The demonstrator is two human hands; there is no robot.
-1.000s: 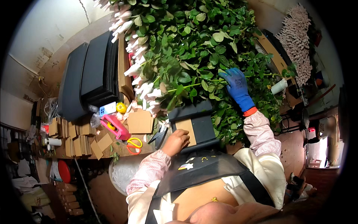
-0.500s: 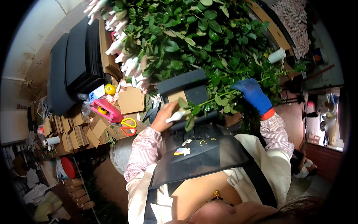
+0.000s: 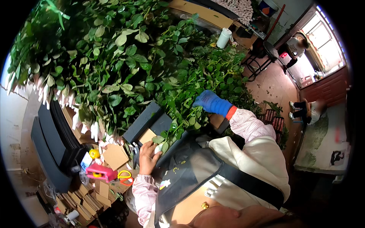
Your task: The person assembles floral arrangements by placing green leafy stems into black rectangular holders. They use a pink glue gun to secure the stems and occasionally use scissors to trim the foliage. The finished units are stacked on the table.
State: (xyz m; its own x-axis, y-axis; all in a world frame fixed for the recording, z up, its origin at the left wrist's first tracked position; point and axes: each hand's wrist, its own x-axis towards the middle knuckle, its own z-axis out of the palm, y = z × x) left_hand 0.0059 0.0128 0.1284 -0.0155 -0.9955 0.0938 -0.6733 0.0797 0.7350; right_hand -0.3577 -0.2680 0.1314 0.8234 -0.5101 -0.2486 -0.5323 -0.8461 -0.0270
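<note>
A leafy rose stem (image 3: 181, 127) is laid slantwise over a black folded board (image 3: 143, 121), its white-sleeved bud (image 3: 157, 148) at the near left end. The bud is met by the fingers of the bare left hand (image 3: 147, 156); whether that grip is closed on it cannot be told. Farther up, the stem is pinched by the right hand (image 3: 213, 102), which is covered by a blue glove — the grip is drawn together on it among the leaves.

Inside the board, a tan cardboard piece (image 3: 146, 136) is partly exposed. Beyond both hands, a large heap of leafy stems (image 3: 110, 64) is spread. To the left, a cardboard square (image 3: 115, 156), a pink tape dispenser (image 3: 102, 173) and scissors (image 3: 124, 178) are set on the surface — yellow and orange handles are shown. Small cardboard pieces (image 3: 79, 202) are stacked nearby.
</note>
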